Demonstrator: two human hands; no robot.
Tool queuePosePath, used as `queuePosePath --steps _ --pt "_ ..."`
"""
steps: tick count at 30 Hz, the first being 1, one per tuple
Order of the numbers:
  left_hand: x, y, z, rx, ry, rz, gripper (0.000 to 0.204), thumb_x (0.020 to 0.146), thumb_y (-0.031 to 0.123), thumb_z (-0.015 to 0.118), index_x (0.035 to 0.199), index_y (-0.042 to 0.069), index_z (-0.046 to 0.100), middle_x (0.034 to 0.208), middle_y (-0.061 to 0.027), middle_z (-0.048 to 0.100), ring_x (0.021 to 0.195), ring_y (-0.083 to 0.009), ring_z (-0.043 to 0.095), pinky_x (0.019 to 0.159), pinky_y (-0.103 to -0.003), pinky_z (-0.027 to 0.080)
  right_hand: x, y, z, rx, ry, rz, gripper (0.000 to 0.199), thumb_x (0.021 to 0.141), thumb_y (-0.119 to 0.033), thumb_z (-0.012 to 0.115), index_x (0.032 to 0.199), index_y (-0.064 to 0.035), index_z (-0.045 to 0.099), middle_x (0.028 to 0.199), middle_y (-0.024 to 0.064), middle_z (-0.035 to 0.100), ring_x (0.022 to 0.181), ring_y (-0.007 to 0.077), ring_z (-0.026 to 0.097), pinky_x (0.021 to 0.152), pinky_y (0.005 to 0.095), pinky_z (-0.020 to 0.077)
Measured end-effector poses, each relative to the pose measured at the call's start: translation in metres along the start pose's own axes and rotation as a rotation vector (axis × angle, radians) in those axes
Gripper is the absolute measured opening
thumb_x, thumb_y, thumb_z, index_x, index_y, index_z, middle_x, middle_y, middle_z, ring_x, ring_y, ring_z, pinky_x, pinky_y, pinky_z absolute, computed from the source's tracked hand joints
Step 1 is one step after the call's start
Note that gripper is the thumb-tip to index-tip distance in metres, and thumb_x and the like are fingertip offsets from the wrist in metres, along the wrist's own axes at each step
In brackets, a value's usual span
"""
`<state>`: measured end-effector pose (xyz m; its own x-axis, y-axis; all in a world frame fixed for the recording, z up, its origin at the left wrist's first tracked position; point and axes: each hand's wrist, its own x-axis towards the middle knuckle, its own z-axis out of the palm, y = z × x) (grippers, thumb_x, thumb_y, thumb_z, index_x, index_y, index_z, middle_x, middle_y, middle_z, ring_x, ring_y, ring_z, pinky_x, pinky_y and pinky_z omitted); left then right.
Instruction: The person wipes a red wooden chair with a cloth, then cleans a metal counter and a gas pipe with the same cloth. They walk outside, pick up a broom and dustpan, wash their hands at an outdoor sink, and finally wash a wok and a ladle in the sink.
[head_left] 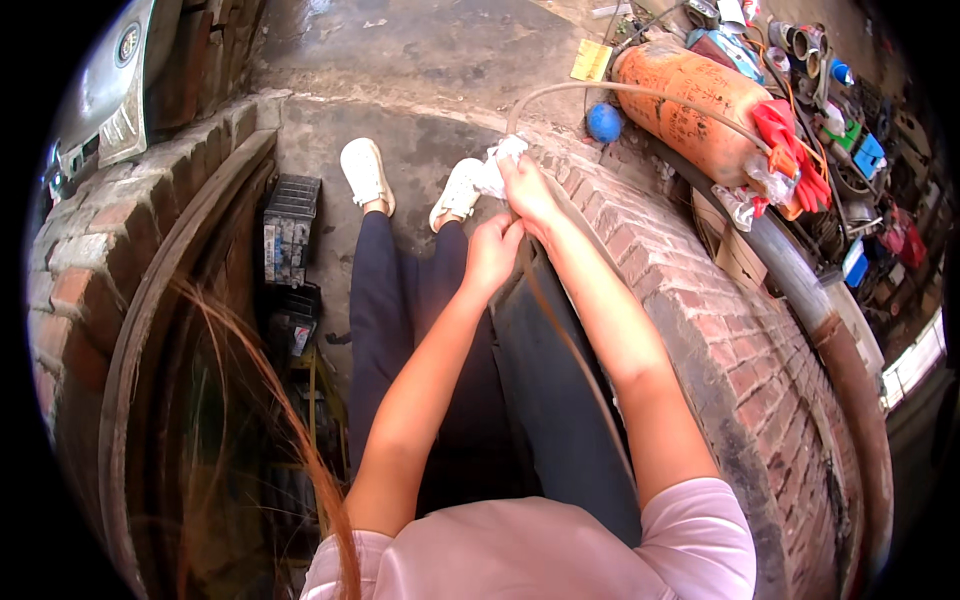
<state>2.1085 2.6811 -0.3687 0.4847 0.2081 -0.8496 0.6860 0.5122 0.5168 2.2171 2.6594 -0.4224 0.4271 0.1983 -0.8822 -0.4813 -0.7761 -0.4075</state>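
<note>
White rag (497, 165) is bunched in the right hand (527, 190), pressed on the brick wall (700, 320) top at about 12 o'clock. Left hand (492, 255) pinches a thin hose (560, 335) just below it. Wiping looks midway, with most of the hose left.

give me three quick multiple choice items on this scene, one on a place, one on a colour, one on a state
1. Where does the orange cylinder lie?
A. on the brick wall
B. on the pit floor
C. in the person's lap

2. What colour is the ball beside the cylinder?
A. yellow
B. blue
C. white

3. What is the right hand doing?
A. hanging free
B. gripping a white cloth
C. resting flat on brick

Answers:
1 A, it rests on top of the bricks.
2 B, it is plainly blue.
3 B, its fingers close on the cloth, left hand close by.
</note>
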Motion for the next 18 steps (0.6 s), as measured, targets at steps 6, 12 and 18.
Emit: queuePosePath --steps 6,12,18 --pt "-0.041 0.017 -0.009 -0.046 -0.135 -0.078 0.021 0.089 0.018 0.053 0.079 0.000 0.060 0.064 0.0007 0.053 0.060 -0.0060 0.045 0.057 -0.024 0.038 -0.007 -0.013 -0.025 0.312 0.044 0.163 0.034 0.096 -0.028 0.041 0.101 0.0016 0.056 0.087 0.0087 0.063 0.075 0.0154 0.058 0.067 0.0308 0.0468" --pt "-0.096 0.030 -0.005 -0.071 -0.311 -0.160 0.021 0.087 0.018 0.053 0.077 0.001 0.059 0.063 -0.0011 0.053 0.060 -0.0080 0.047 0.059 -0.024 0.040 0.038 -0.030 -0.093 0.485 0.227 0.119 0.030 0.098 -0.022 0.035 0.106 0.0011 0.053 0.091 0.0103 0.064 0.070 0.0189 0.061 0.058 0.0340 0.0498" --pt "-0.143 -0.001 0.000 0.221 -0.545 -0.038 0.019 0.084 0.022 0.058 0.089 0.004 0.062 0.088 -0.0097 0.062 0.082 -0.0247 0.058 0.104 -0.040 0.026 0.079 -0.064 -0.178 0.387 0.068 0.063 0.036 0.097 -0.028 0.036 0.107 0.0035 0.050 0.085 0.0116 0.061 0.065 0.0192 0.057 0.055 0.0332 0.0486"
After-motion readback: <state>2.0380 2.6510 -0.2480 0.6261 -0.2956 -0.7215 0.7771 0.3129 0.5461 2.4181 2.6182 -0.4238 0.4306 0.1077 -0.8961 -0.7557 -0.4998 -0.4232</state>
